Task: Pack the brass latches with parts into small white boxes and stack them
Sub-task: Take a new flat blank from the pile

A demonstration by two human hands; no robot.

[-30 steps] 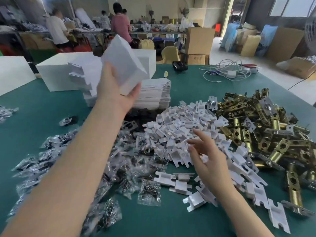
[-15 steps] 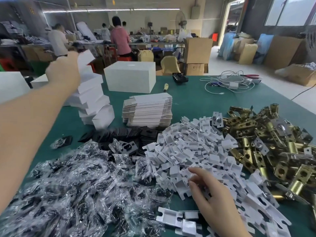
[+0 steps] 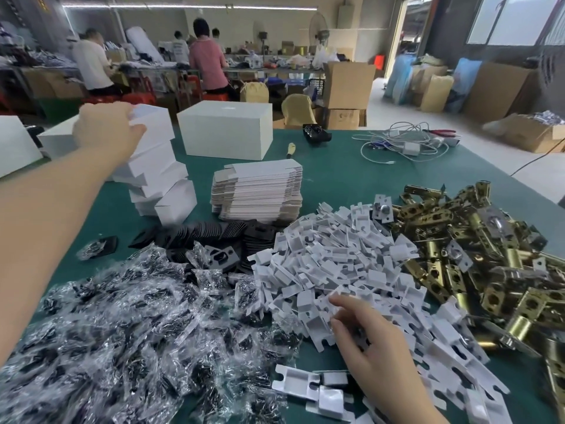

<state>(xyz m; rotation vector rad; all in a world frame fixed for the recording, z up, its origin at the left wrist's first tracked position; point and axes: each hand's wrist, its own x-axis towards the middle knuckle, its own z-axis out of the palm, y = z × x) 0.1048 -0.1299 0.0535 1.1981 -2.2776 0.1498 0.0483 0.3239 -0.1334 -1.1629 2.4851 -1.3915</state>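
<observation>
Left hand [image 3: 105,127] grips the top small white box [image 3: 151,120] on a leaning stack [image 3: 156,175] at the green desk [image 3: 336,166] far side, right hand [image 3: 371,347] among white card inserts [image 3: 330,270], bagged parts [image 3: 122,332] left, brass latches [image 3: 477,249] right.

**Bright shop floor, soft wide-angle shot**

Light is pretty even and bright overall. A ceiling strip light [image 3: 189,6] runs along the top, and daylight pours in from the window [image 3: 516,19] and doorway right of it, washing out the floor below. Shadows on the green surface [image 3: 336,175] are faint. The plastic bags [image 3: 122,325] throw lots of little glints, and the brass latches [image 3: 477,249] shine. Fisheye bend is obvious toward the edges. The left hand [image 3: 104,130] is smeared with blur, and the background people look soft.
</observation>
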